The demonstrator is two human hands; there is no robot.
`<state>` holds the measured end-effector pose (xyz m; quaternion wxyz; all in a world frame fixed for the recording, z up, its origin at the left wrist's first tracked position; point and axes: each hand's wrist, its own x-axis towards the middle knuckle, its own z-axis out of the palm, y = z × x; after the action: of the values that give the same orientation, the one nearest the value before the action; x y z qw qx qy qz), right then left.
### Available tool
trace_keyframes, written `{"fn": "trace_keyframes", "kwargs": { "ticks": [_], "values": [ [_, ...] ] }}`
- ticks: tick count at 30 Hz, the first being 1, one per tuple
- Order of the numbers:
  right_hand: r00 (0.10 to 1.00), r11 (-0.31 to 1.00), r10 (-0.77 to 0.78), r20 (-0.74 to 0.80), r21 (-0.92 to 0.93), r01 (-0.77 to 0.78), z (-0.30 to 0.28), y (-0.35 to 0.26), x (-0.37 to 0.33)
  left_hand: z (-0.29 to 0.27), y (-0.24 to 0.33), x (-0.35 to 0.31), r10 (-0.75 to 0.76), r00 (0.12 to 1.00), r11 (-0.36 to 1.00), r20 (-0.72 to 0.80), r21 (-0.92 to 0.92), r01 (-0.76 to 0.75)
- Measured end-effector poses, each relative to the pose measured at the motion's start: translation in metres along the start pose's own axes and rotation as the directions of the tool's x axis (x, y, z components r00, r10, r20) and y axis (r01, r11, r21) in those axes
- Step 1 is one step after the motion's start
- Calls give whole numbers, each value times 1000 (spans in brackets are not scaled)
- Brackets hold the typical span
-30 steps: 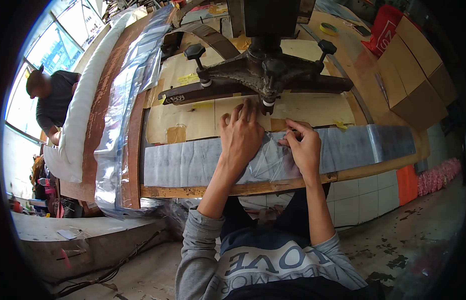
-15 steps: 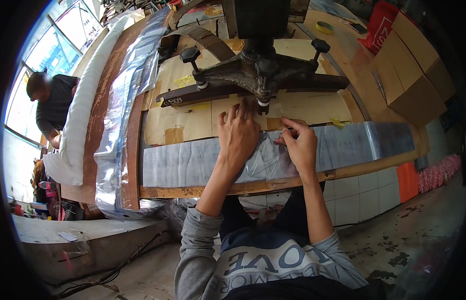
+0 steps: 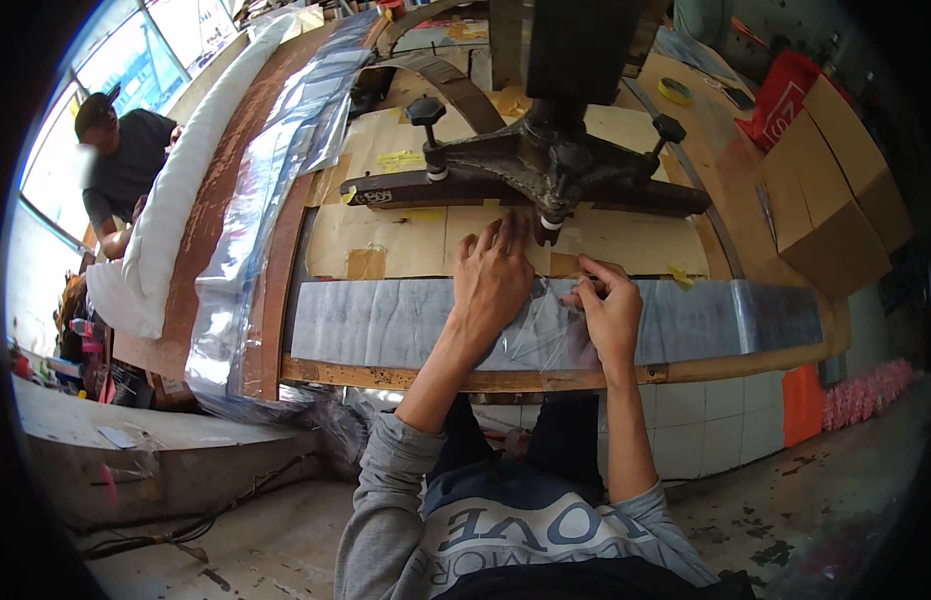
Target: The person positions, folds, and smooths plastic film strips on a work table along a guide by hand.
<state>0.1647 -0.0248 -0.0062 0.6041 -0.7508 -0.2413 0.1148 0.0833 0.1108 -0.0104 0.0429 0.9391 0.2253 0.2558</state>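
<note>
My left hand [image 3: 494, 278] lies palm down near the front edge of the beige board [image 3: 406, 240], its fingers stretched out toward the black metal press [image 3: 556, 155]. It presses on a small sheet of clear plastic film [image 3: 534, 335]. My right hand [image 3: 614, 312] is beside it, thumb and forefinger pinched at the film's right side. Part of the film is hidden under both hands. Beneath it runs a long grey translucent strip [image 3: 386, 315] along the table's front. The press's dark bar [image 3: 406, 192] spans the board just beyond my fingertips.
Long plastic sheeting [image 3: 251, 210] and a white roll [image 3: 176, 210] lie on the left. Another person [image 3: 126, 160] is beyond them. At the right stand an open cardboard box [image 3: 826, 200] and a red bag [image 3: 784, 100]. A tape roll [image 3: 676, 90] sits farther back.
The view has shifted slightly, while my left hand stays pressed on the film. My right thumb and forefinger have drawn closer together. The other person has moved their head and hands.
</note>
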Motion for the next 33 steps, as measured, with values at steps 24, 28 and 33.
{"fn": "trace_keyframes", "kwargs": {
  "ticks": [24,28,33],
  "values": [
    [993,993,-110,-48,-50,107,0,-6,-9,-50,17,-92,140,984,979,113,-165,-121],
    [995,995,-91,-46,-38,89,0,-8,-9,-51,17,-91,133,985,980,113,-160,-114],
    [993,992,-115,-41,-52,113,1,-9,-11,-52,18,-91,119,985,982,125,-161,-98]
  ]
}}
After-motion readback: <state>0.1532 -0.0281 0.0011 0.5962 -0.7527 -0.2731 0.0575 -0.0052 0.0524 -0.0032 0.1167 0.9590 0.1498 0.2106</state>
